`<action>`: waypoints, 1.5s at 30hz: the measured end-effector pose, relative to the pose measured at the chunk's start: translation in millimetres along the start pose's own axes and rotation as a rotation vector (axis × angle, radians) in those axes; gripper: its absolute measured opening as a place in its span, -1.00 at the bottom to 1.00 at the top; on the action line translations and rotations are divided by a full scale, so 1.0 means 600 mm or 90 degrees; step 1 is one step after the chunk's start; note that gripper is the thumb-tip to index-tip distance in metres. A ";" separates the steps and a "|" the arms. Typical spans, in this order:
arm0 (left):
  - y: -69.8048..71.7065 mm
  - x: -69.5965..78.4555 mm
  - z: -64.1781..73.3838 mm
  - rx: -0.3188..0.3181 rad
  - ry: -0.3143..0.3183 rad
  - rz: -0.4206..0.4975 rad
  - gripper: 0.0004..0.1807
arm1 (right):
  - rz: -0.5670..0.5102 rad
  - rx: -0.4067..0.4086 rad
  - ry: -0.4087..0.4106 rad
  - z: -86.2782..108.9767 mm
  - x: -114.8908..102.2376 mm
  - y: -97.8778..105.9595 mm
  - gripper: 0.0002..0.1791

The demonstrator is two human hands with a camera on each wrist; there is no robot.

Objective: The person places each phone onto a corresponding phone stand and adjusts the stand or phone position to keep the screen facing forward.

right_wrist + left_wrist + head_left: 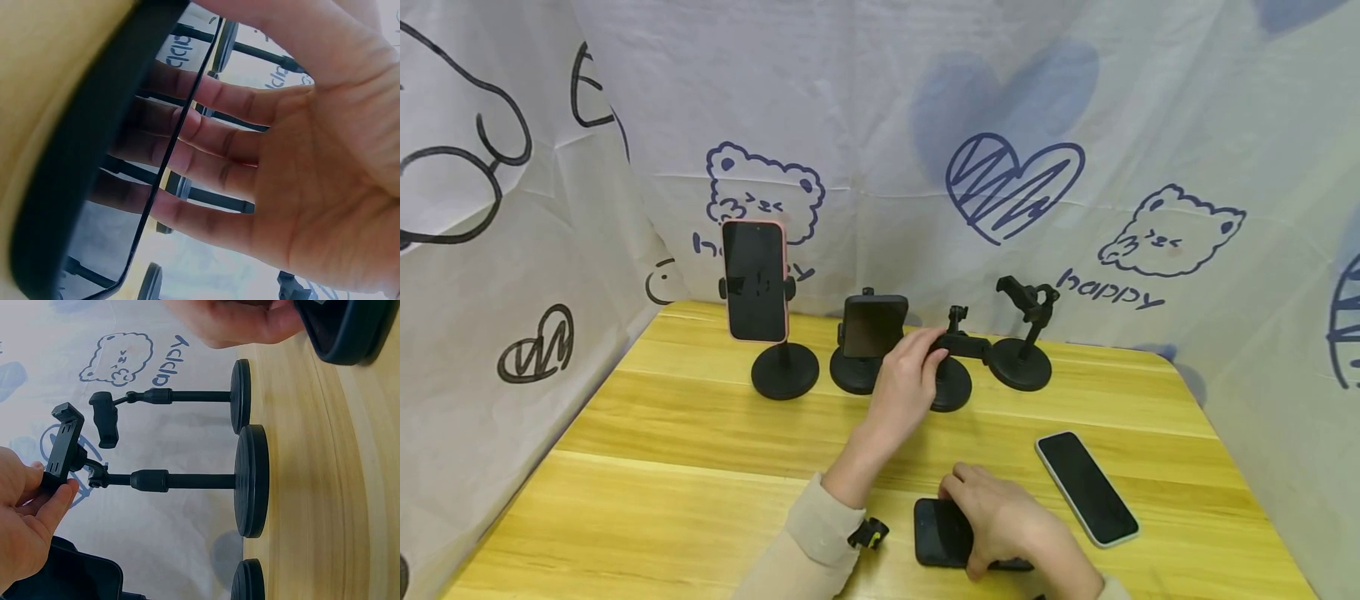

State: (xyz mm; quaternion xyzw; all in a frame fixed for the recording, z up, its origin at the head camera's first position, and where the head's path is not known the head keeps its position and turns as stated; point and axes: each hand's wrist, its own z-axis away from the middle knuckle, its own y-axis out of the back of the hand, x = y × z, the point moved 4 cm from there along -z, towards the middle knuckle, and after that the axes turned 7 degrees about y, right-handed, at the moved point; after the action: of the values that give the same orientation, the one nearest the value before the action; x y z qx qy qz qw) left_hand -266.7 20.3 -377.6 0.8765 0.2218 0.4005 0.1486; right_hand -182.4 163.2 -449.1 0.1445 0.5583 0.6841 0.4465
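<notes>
My left hand (904, 387) pinches the end of a black phone clamp (964, 345) on top of a desk stand with a round base (951, 385). In the left wrist view the thumb and fingers hold one end of that clamp (64, 447), and nothing sits in it. On the table nearer to me, my right hand (1000, 517) grips a black phone (938, 533) across its long edges, covering its middle. The right wrist view shows this phone's dark glossy screen (112, 212) close up, mirroring the fingers and stands.
At the left a stand holds a pink-edged phone (756, 282); beside it another carries a dark phone (874, 325). A stand with a bare clamp (1021, 362) is at the right. A white-edged phone (1087, 489) lies right of my right hand. A printed cloth (880, 108) hangs behind.
</notes>
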 end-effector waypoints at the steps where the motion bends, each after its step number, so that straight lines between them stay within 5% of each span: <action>1: 0.000 0.000 0.000 -0.002 0.002 0.001 -0.68 | 0.000 -0.001 -0.002 -0.001 0.000 0.000 -0.14; 11: -0.001 -0.002 -0.001 -0.015 0.016 0.006 -0.67 | 0.015 0.084 0.024 0.002 0.006 0.009 -0.13; 20: 0.001 0.001 -0.001 -0.004 0.009 0.000 -0.67 | 0.010 0.182 -0.007 0.011 0.019 0.042 -0.10; 32: 0.002 0.003 -0.003 -0.003 0.016 -0.008 -0.68 | 0.080 0.411 -0.041 0.036 0.038 0.084 -0.03; 45: -0.004 0.003 -0.001 0.009 0.001 -0.010 -0.68 | 0.146 0.700 0.010 0.059 0.034 0.132 0.04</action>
State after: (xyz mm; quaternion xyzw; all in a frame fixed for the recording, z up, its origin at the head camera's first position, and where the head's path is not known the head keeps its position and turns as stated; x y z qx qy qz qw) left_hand -266.9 23.2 -376.9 0.8757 0.2317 0.3980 0.1451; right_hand -204.7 203.2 -372.4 0.4103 0.8169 0.3378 0.2239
